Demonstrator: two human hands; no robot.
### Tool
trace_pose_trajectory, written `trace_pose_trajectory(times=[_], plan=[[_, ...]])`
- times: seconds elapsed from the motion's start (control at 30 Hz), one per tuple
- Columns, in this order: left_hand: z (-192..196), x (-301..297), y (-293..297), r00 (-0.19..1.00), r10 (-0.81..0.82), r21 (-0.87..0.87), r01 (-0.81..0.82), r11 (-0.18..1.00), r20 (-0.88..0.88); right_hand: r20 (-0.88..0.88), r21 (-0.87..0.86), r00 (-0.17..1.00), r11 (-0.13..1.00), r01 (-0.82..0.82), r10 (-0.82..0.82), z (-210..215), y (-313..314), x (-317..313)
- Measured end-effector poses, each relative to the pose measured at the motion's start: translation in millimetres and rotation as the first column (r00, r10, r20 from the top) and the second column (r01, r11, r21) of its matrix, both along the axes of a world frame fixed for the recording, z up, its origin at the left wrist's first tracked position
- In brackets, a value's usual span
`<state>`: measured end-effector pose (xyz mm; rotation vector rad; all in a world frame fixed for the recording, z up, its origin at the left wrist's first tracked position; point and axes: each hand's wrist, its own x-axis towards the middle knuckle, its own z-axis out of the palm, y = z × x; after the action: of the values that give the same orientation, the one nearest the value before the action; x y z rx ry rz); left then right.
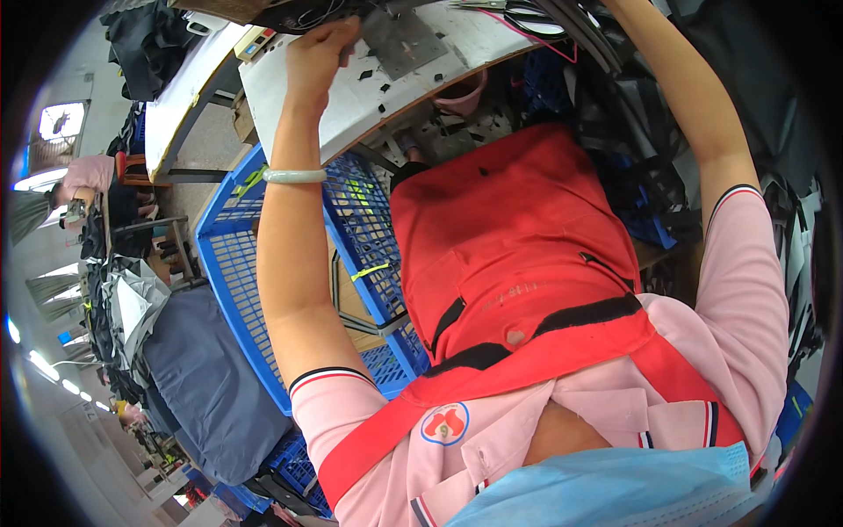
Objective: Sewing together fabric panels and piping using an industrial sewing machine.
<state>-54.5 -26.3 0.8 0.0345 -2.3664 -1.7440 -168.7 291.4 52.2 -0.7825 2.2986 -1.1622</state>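
Note:
My left hand (318, 54) reaches forward onto the white work table (351, 97), fingers curled next to a grey metal plate (406, 41); whether it grips anything I cannot tell. A pale green bangle (294, 176) circles that wrist. My right forearm (694, 97) stretches up to the top edge, and the right hand itself is out of the picture. Scissors (518, 10) and a pink thread (544, 39) lie on the table's far part. I wear a red apron (518, 246) over a pink shirt.
A blue plastic crate (237, 263) stands at my left below the table, with a dark grey cloth pile (202, 378) beside it. Black straps and fabric heap up at the right (650, 176). Another person in pink (83, 176) works at the far left.

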Motion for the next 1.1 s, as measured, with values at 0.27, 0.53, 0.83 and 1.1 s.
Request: trace_pose_trajectory(times=[0.27, 0.53, 0.83, 1.1], plan=[[-85.5, 17.2, -85.8, 0.969, 0.244, -0.603, -0.212, 0.769, -0.029, 0.307, -0.249, 0.951, 0.967, 0.054, 0.026, -26.9, 42.3, 104.6], [-111.1, 27.0, -79.6, 0.943, 0.248, -0.739, -0.327, 0.588, -0.22, 0.669, 0.251, 0.636, 0.922, 0.294, -0.385, -122.7, 265.6, 290.7], [-113.1, 31.0, -61.2, 0.939, 0.219, -0.792, -0.34, 0.507, -0.263, 0.29, 0.813, 0.829, 0.58, 0.05, -0.478, -227.6, 394.8, 408.4], [-111.8, 90.6, -31.3, 0.927, 0.316, -0.481, -0.376, 0.792, -0.203, 0.016, 0.174, 0.983, 0.969, 0.177, -0.183, -210.5, 153.2, 273.0]])
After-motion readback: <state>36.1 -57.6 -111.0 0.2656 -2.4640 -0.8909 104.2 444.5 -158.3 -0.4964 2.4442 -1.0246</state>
